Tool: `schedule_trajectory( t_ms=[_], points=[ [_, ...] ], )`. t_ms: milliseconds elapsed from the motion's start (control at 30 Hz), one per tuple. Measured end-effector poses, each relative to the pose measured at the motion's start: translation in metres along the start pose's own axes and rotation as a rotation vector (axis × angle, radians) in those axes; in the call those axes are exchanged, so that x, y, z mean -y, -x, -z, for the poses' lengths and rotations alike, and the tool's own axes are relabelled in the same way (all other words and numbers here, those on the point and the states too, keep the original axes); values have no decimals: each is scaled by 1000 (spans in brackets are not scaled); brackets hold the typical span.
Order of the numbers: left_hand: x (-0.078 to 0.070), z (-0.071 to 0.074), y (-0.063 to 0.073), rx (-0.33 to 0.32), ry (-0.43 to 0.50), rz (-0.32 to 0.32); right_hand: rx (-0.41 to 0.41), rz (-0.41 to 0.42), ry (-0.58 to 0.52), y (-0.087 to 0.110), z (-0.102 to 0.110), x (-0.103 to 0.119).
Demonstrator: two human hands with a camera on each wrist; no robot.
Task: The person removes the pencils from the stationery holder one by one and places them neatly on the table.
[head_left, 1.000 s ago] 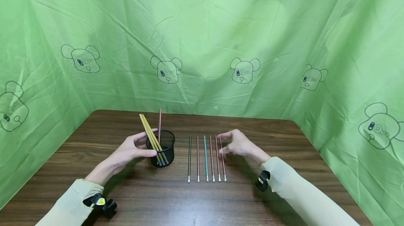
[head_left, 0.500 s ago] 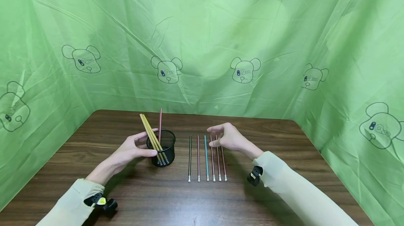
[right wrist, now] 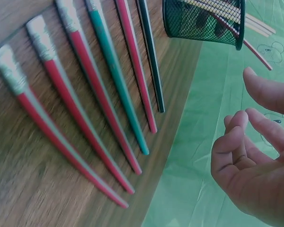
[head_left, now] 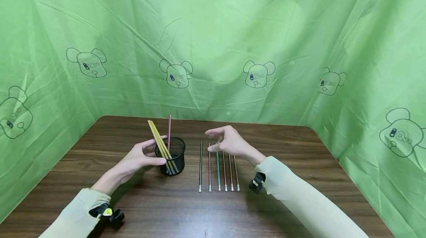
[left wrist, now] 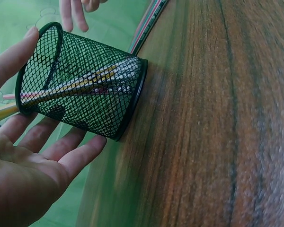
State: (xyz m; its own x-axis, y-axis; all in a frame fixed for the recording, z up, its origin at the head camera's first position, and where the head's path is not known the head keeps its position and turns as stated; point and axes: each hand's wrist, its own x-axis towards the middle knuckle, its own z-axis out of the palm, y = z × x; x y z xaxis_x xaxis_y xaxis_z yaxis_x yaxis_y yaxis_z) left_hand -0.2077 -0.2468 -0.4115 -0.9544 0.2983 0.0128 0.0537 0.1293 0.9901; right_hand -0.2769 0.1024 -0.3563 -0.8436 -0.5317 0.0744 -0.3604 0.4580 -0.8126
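My left hand (head_left: 136,158) holds the black mesh pencil cup (head_left: 179,161) at the table's left-centre, thumb at the rim in the left wrist view and fingers along the side. Several yellow pencils (head_left: 155,134) and one red pencil (head_left: 169,127) lean inside it, eraser ends down. To the right lies a row of pencils: a dark one (head_left: 200,173), a red one (head_left: 209,175), a teal one (head_left: 218,173) and several more red ones (right wrist: 97,101). Above their far ends hovers my right hand (head_left: 233,143), thumb and fingers apart, holding nothing.
The brown wooden table (head_left: 159,208) ends at a far edge just beyond the cup and pencils. A green curtain (head_left: 216,97) with bear drawings hangs behind and on both sides.
My right hand has moved left from over the rightmost red pencils to near the teal pencil and the left red one. The left hand and cup have stayed in place.
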Motion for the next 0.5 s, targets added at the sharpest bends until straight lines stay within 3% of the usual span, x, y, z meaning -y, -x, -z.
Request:
schedule_trajectory(
  t_ms=[500],
  points=[
    [-1,-1,0,-3,-6,-2,-16,58,-15,-16,-20,19]
  ],
)
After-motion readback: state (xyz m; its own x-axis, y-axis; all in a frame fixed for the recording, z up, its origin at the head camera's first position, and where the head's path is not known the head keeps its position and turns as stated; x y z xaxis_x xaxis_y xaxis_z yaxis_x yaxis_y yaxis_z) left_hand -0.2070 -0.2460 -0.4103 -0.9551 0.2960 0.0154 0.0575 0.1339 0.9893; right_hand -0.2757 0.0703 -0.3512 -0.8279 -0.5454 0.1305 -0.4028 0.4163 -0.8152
